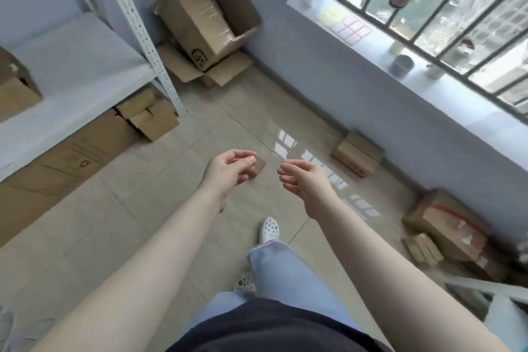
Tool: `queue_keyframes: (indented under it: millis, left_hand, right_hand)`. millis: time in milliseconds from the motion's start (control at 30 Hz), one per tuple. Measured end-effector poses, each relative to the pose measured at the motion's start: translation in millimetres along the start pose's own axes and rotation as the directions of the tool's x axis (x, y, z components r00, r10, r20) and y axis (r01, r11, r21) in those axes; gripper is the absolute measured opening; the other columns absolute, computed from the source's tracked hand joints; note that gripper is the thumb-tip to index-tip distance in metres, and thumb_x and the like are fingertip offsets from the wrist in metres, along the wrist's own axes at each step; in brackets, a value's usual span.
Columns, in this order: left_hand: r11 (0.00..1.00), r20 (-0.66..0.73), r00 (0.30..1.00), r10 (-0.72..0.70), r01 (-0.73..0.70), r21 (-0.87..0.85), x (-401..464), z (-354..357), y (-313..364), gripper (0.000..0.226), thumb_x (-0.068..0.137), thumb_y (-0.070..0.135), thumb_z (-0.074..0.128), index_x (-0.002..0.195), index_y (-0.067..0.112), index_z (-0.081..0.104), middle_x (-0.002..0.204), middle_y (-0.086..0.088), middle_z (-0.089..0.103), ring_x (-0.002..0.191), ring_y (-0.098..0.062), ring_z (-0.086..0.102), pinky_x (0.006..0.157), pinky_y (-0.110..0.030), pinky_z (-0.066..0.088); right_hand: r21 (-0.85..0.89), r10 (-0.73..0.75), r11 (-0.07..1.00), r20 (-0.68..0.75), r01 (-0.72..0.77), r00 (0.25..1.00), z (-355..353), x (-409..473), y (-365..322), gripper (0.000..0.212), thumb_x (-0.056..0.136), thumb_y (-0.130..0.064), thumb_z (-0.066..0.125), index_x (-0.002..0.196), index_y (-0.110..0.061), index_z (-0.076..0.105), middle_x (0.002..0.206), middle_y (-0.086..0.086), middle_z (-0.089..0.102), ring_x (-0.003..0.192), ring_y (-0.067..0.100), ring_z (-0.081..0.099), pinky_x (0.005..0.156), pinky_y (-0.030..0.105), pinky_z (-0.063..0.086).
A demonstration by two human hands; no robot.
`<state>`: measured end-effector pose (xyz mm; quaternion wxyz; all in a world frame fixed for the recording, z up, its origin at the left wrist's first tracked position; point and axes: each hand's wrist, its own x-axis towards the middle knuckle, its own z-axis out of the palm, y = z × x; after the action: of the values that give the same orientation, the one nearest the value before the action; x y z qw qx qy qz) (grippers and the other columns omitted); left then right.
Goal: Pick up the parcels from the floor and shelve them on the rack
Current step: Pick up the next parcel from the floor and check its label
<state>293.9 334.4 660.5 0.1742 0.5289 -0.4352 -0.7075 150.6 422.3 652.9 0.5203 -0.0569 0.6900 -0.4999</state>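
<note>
Both arms bare, stretched fwd & down, forearms converging toward mid-frame. Left hand (228, 167) palm turned inward, fingers curled, thumb & fingertips pinching a small brown scrap at its right side. Right hand (303, 180) just beside it, not touching; fingers loosely curled, thumb near index tip, nothing clearly held. Wrists roughly level, right slightly lower. One leg stepped fwd btwn the arms.
</note>
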Motion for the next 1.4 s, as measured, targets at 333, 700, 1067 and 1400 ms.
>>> queue_keyframes:
  millis: [333,700,1067,1400]
  left_hand:
    - [0.999,-0.113,0.993,-0.022,0.019,-0.032,92,-31,62,0.014,0.092,0.006,0.062,0.087,0.018,0.065,0.084,0.000,0.064,0.074,-0.006,0.059,0.068,-0.015,0.046]
    - [0.997,-0.030,0.997,-0.075,0.076,0.020,190,-61,111,0.011,0.091,0.008,0.064,0.089,0.018,0.066,0.087,0.000,0.065,0.077,-0.008,0.060,0.074,-0.019,0.047]
    - [0.949,0.232,0.961,-0.153,0.078,0.305,291,-149,175,0.011,0.089,0.005,0.066,0.090,0.017,0.067,0.083,0.002,0.065,0.076,-0.008,0.061,0.074,-0.020,0.046]
    - [0.869,0.442,0.856,-0.268,0.016,0.495,334,-135,183,0.013,0.088,0.005,0.067,0.086,0.018,0.066,0.084,0.000,0.065,0.077,-0.010,0.061,0.074,-0.022,0.047]
  right_hand:
    - [-0.130,0.064,0.990,0.100,-0.050,0.993,57,109,-66,0.005,0.086,-0.010,0.065,0.084,-0.014,0.064,0.076,0.003,0.065,0.061,0.010,0.056,0.060,0.016,0.050]
    - [-0.123,0.092,0.989,0.054,-0.085,0.994,106,185,-109,0.004,0.086,-0.013,0.066,0.085,-0.016,0.064,0.079,0.000,0.067,0.065,0.010,0.058,0.071,0.022,0.051]
    - [0.168,0.180,0.975,-0.232,-0.143,0.956,203,223,-108,0.005,0.086,-0.012,0.067,0.090,-0.013,0.064,0.082,0.003,0.067,0.068,0.011,0.059,0.059,0.014,0.051]
    - [0.426,0.295,0.899,-0.414,-0.103,0.861,228,209,-90,0.006,0.086,-0.011,0.067,0.084,-0.015,0.063,0.079,0.002,0.066,0.070,0.012,0.059,0.068,0.021,0.047]
